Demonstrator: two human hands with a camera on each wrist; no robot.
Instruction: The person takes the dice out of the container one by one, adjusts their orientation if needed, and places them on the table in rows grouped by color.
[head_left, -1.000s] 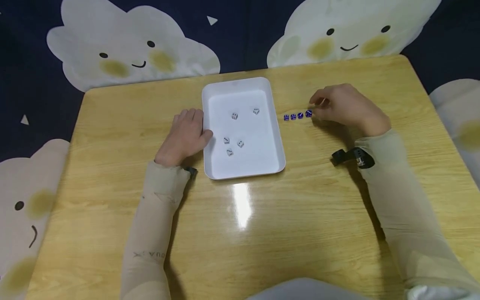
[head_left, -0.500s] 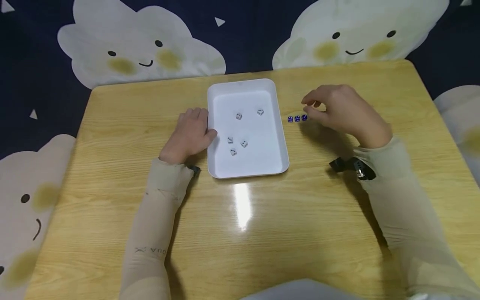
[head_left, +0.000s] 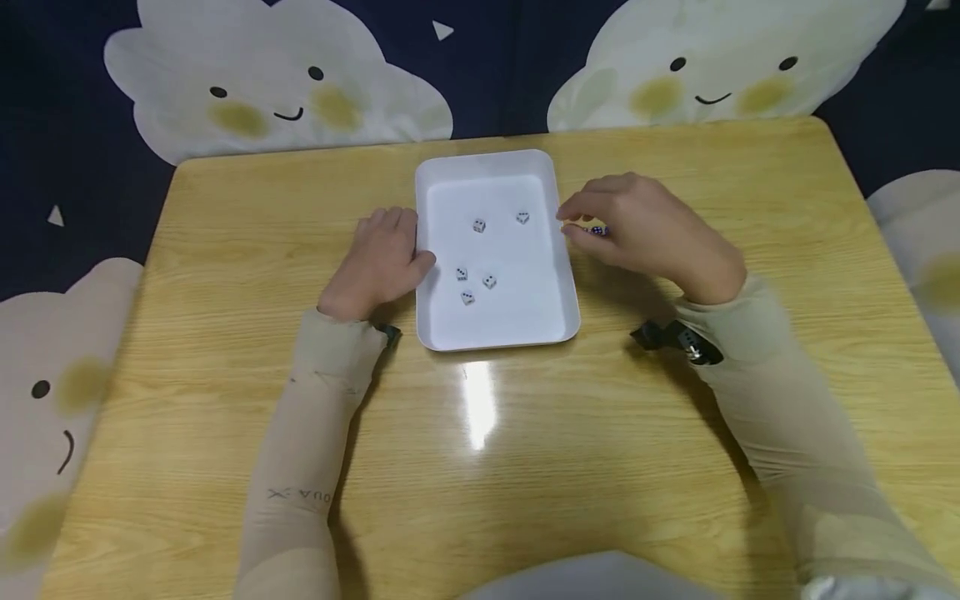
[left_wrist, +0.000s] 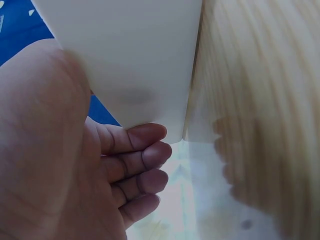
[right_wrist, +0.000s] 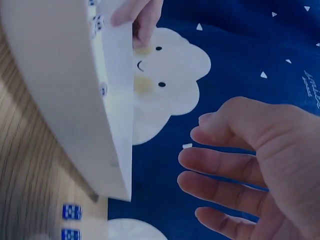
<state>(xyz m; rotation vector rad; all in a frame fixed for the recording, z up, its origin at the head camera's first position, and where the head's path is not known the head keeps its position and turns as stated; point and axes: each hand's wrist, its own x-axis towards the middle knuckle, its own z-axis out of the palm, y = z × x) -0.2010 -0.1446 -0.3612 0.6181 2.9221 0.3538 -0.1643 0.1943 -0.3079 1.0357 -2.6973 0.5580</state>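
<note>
My left hand (head_left: 375, 265) rests on the left side of a white tray (head_left: 517, 329), thumb over the rim and fingers along the outer wall (left_wrist: 135, 60). Several white dice (head_left: 479, 226) lie in the tray. On the table to its right, a row of small blue dice (head_left: 599, 231) is partly covered by my right hand (head_left: 637, 229). That hand hovers beside the tray's right rim. Its thumb and index tips come near each other, with nothing visible between them. In the right wrist view, two blue dice (right_wrist: 71, 212) show below the tray's corner.
The wooden table (head_left: 480, 500) spreads around the tray, its far edge against a dark blue cloth (head_left: 495, 67) with printed clouds. Each wrist wears a dark strap; the right one's camera (head_left: 678, 340) sits low over the table.
My right hand has lifted off the right end of the blue dice row and moved left, over the row to the tray's rim. The left hand stays on the tray.
</note>
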